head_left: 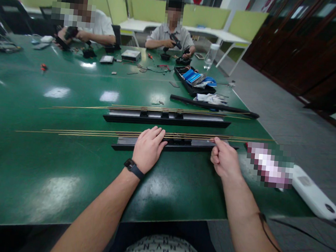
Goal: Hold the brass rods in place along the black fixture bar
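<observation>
My left hand [148, 150] lies palm down across the near black rail [178, 147], its fingers stretched forward over several thin brass-coloured rods [75, 131]. These rods run lengthwise along the rail and stick out past both its ends. Near the rail's right end, my right hand [226, 159] is closed, thumb and forefinger pinched at a rod; the other fingers are curled. Small black blocks sit inside the rail between my hands. Just beyond lies a second black rail [168, 121] with more thin rods [80, 108] along its back edge.
A long black bar [214, 106] lies behind the rails, near white gloves [210, 98] and a black tray [193, 89] with blue items. At right is a white power-strip-like device [316, 193] with a cable. Two people [170, 37] handle tools across the green table [63, 163].
</observation>
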A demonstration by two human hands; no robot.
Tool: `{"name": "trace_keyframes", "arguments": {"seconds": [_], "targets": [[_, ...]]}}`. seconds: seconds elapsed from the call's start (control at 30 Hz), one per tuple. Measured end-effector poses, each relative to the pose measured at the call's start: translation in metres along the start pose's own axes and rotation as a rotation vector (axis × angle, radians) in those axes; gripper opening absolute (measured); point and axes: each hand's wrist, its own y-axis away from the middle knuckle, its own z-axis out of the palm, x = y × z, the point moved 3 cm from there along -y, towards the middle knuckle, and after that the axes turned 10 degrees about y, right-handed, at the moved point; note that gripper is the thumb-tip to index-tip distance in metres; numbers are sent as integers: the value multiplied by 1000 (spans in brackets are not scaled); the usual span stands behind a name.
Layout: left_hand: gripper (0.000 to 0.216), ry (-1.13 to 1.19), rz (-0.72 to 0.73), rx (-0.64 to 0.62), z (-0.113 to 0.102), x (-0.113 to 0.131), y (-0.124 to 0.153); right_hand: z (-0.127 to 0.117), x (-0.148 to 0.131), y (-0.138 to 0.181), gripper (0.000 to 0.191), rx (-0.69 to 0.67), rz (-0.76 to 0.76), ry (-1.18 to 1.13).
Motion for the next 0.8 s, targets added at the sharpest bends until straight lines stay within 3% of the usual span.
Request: {"name": "trace_keyframes", "arguments": {"seconds": [0.23, 0.63, 0.8], "targets": [[35, -7, 2, 13, 0, 1, 0, -4, -1, -2, 24, 83, -9, -21], [35, -1, -5, 5, -1, 1, 0, 1, 1, 0, 34, -13, 25, 30], [35, 2, -7, 3, -1, 1, 0, -2, -1, 0, 29, 31, -7, 9]]}}
